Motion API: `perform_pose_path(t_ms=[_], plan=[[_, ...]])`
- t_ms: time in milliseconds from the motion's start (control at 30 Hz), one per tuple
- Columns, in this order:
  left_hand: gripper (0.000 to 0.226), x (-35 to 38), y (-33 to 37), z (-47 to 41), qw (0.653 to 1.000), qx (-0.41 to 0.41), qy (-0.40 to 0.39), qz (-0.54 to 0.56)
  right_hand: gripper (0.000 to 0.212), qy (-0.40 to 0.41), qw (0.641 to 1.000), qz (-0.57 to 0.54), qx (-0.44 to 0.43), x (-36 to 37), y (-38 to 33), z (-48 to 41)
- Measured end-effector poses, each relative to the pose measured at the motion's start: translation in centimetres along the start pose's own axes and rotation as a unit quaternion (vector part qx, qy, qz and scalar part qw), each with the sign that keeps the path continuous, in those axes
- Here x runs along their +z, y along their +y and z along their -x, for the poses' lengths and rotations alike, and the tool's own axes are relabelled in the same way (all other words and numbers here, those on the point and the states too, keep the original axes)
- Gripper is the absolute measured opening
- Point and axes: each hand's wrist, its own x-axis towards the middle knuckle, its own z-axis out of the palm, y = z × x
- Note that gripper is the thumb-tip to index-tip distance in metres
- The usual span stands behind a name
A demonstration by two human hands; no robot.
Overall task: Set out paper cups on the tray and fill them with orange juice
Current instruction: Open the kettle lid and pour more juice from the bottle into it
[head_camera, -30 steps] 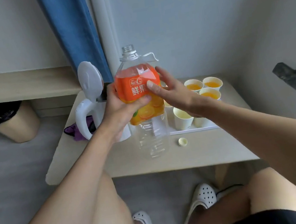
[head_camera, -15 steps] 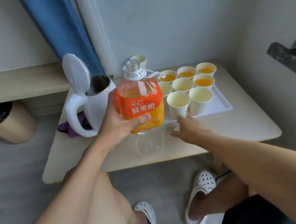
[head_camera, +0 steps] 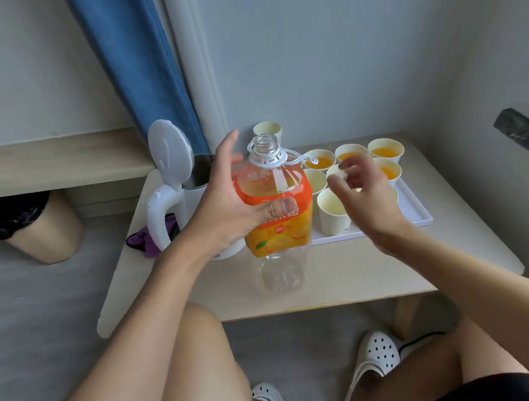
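- On the bench (head_camera: pixel 387 260): one bottle (head_camera: pixel 278 232), one tray (head_camera: pixel 417 210) and eight paper cups (head_camera: pixel 385 150) on it. Two cups are mostly hidden by the right hand (head_camera: pixel 370 197), and four show orange juice. One spare cup (head_camera: pixel 267 128) stands behind the bottle.
- Since the earlier frame, the right hand has risen off the bench, its fingers pinching a small pale cap (head_camera: pixel 343 173). The left hand (head_camera: pixel 223 213) fingers have straightened apart, with the thumb on the label.
- Bottle stands upright just left of the tray, long axis vertical, uncapped mouth up.

Soft even daylight; wide-angle edges bend, hands blurred.
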Motion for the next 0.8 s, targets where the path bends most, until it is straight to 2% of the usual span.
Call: perform_pose_path(t_ms=[100,200,267,367,433,567,667,800], plan=[[0.128,0.7,1.6,-1.3,0.999,0.000,-0.007,-0.039,0.004,0.005,0.992,-0.099,-0.083,-0.7,-6.0,-1.2],[0.097,1.1,1.6,-1.9,0.999,-0.014,-0.016,-0.040,0.007,-0.060,0.987,-0.076,-0.125,0.0,-8.9,-1.6],[0.085,1.2,1.5,-2.1,0.999,-0.012,-0.028,-0.045,0.014,-0.102,0.985,-0.018,-0.140,0.7,-9.5,-1.9],[0.087,1.2,1.3,-2.2,0.998,-0.013,-0.037,-0.046,0.018,-0.116,0.980,0.037,-0.158,0.8,-9.6,-2.5],[0.085,1.2,1.3,-2.2,0.997,-0.019,-0.039,-0.058,0.013,-0.155,0.970,0.053,-0.180,0.4,-10.0,-2.5],[0.094,1.1,1.3,-2.6,0.994,-0.020,-0.053,-0.093,0.009,-0.233,0.926,0.169,-0.242,0.1,-11.9,-2.8],[0.094,1.0,1.4,-2.6,0.992,-0.025,-0.062,-0.106,0.017,-0.289,0.907,0.196,-0.235,-0.4,-13.2,-3.7],[0.092,1.1,1.5,-2.6,0.992,-0.021,-0.066,-0.105,0.016,-0.255,0.902,0.238,-0.254,-0.4,-13.4,-3.6]])
